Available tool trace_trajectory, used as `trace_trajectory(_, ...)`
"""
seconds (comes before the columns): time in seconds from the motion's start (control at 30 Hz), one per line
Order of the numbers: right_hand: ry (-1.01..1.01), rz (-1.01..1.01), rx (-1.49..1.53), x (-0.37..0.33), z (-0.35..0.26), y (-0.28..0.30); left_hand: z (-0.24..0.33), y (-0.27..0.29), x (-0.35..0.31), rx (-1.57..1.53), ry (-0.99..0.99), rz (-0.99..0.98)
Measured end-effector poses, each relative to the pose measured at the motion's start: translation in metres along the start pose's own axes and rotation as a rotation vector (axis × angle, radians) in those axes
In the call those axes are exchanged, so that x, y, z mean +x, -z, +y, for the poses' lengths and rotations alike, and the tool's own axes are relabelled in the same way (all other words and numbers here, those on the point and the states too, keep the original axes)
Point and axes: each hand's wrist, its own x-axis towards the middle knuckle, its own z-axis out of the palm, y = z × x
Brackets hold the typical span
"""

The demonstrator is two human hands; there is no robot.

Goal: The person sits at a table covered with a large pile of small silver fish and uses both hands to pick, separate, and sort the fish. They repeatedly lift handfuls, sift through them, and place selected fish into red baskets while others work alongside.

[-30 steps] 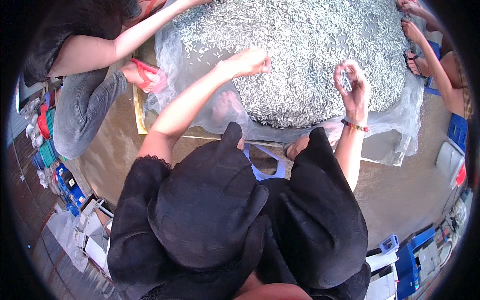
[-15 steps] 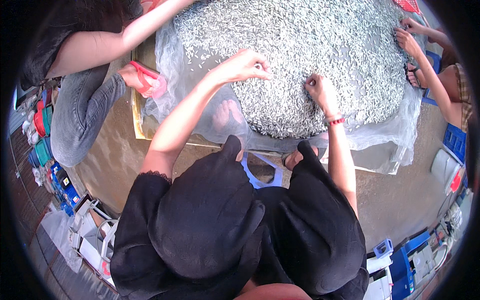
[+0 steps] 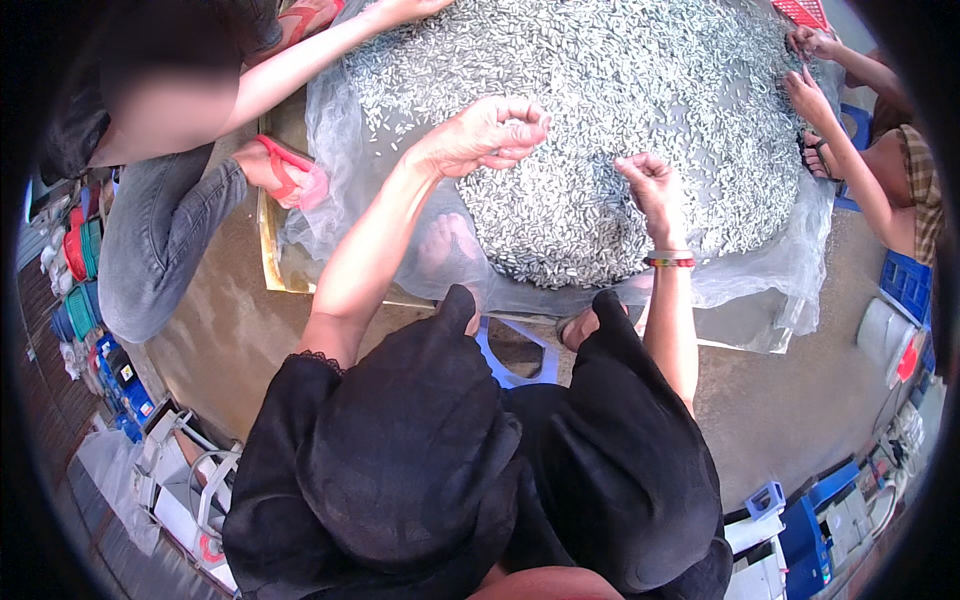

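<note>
A wide heap of small silvery-white, dark-streaked, elongated pieces point(image 3: 570, 220) lies on a see-through plastic sheet point(image 3: 340, 150); their exact kind is too small to tell. My left hand point(image 3: 487, 135) hovers over the heap's near left part, its fingers curled in and the tips brought together. Over the near middle, my right hand point(image 3: 655, 188) is closed with thumb and forefinger in a pinch. What either hand holds, if anything, is too small to make out. A banded bracelet point(image 3: 668, 262) circles my right wrist.
At the left, another person's arm point(image 3: 300, 75) reaches over the heap. More hands point(image 3: 808, 80) work at its far right edge, near a red basket point(image 3: 803, 12). A blue plastic stool point(image 3: 515, 352) shows between my knees. Blue crates point(image 3: 905, 288) stand at the right.
My right hand has turned, showing more of its fingers. My left hand's fingers have curled, closing the ring shape seen before. The left-hand person's arm has shifted right.
</note>
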Motion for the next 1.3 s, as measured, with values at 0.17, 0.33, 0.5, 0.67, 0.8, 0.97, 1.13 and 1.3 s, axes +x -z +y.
trace_trajectory(0.17, -0.09, -0.191, 0.346, -0.005, -0.007, 0.011, 0.006, -0.003, 0.011, -0.407, -0.146, -0.142)
trace_trajectory(0.33, -0.069, -0.279, 1.053, -0.027, -0.026, 0.007, 0.016, 0.002, 0.034, -0.544, -0.346, -0.269)
trace_trajectory(0.5, -0.107, -0.311, 1.32, -0.019, -0.028, 0.01, 0.026, -0.009, 0.072, -0.243, -0.238, -0.142)
trace_trajectory(0.67, -0.336, -0.24, 1.516, -0.022, -0.019, -0.029, 0.003, -0.075, 0.092, 0.753, -0.429, 0.095)
trace_trajectory(0.8, -0.024, -0.175, 1.464, -0.021, -0.003, -0.035, -0.014, -0.114, 0.07, 1.507, -0.702, 0.17)
trace_trajectory(0.97, -0.389, -0.135, 1.585, 0.001, -0.009, -0.015, 0.018, -0.088, 0.049, 1.255, -0.666, 0.417)
trace_trajectory(1.13, -0.078, -0.204, 1.802, 0.083, -0.175, 0.049, 0.037, -0.031, 0.027, 1.207, -0.419, 0.482)
trace_trajectory(1.3, 0.041, -0.052, 1.602, 0.134, -0.241, 0.118, 0.032, -0.018, 0.049, 1.376, -0.468, 0.338)
